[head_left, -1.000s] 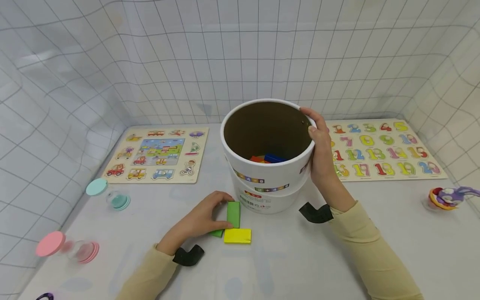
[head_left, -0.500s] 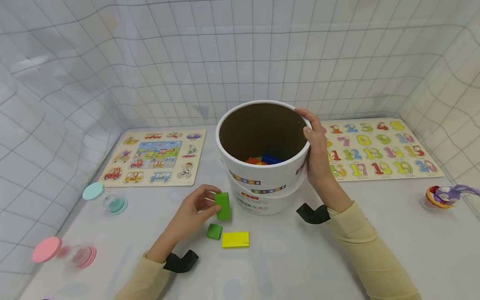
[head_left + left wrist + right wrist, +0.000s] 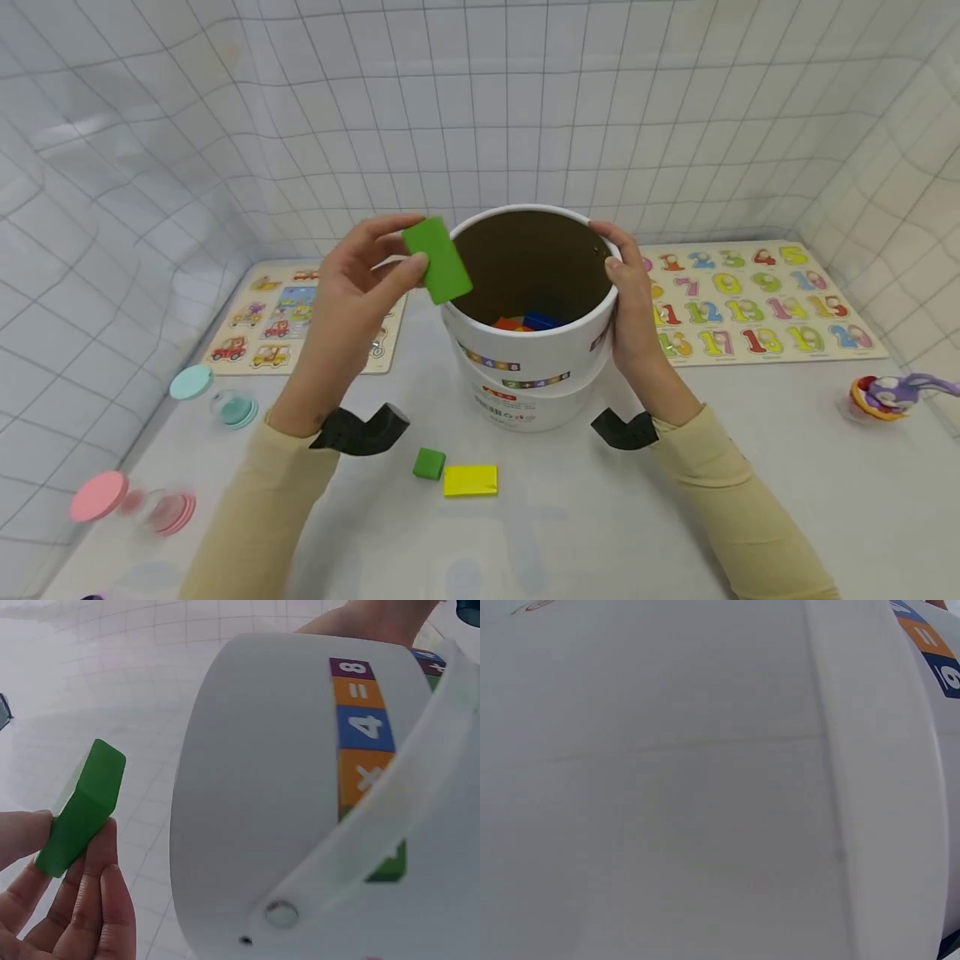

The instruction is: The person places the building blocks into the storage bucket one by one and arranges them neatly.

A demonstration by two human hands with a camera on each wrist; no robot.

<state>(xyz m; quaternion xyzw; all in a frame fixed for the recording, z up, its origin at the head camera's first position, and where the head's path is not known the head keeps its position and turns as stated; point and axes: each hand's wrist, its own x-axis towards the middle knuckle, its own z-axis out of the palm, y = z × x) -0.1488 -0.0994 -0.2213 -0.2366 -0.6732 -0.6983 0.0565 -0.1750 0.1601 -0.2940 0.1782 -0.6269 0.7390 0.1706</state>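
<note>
Raised at the left rim of a white bucket [image 3: 528,358], my left hand [image 3: 352,287] pinches a green rectangular block [image 3: 438,260] between thumb and fingers. The left wrist view shows the same green block [image 3: 81,808] beside the bucket's outer wall [image 3: 255,772], where a strip handle is fixed. My right hand [image 3: 633,308] grips the bucket's right rim, thumb over the edge. Inside the bucket lie a blue block [image 3: 542,321] and orange-red pieces [image 3: 513,324]. On the table in front sit a small green block [image 3: 429,463] and a yellow block [image 3: 470,481].
A vehicle puzzle board [image 3: 251,333] lies at the back left, a number puzzle board [image 3: 765,304] at the back right. Clear containers with a teal lid [image 3: 192,382] and a pink lid [image 3: 99,496] are at the left. A purple-topped toy [image 3: 892,396] stands far right.
My left hand has picked the larger green block off the table and raised it to the bucket's left rim. The right hand keeps its grip on the bucket.
</note>
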